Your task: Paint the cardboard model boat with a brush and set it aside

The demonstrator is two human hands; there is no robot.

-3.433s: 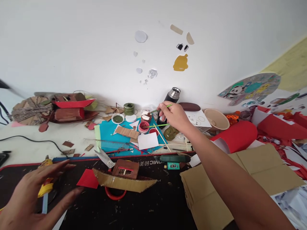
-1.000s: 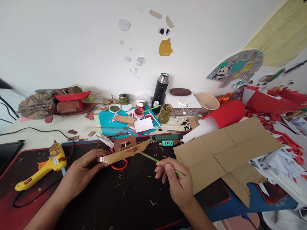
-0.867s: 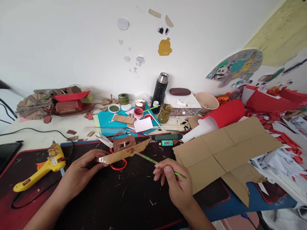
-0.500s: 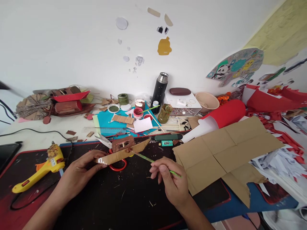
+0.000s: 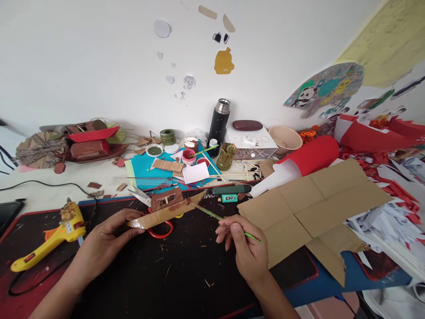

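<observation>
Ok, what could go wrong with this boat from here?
The left hand grips the boat only at one end, so pressure from the brush in the right hand might tilt it. The scissors, beneath or behind the boat, could snag it if it shifts.

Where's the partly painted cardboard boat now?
In the head view, the cardboard boat is left of centre over the dark mat, its left end in the left hand, the brush in the right hand touching its side; red-handled scissors show behind it.
</observation>
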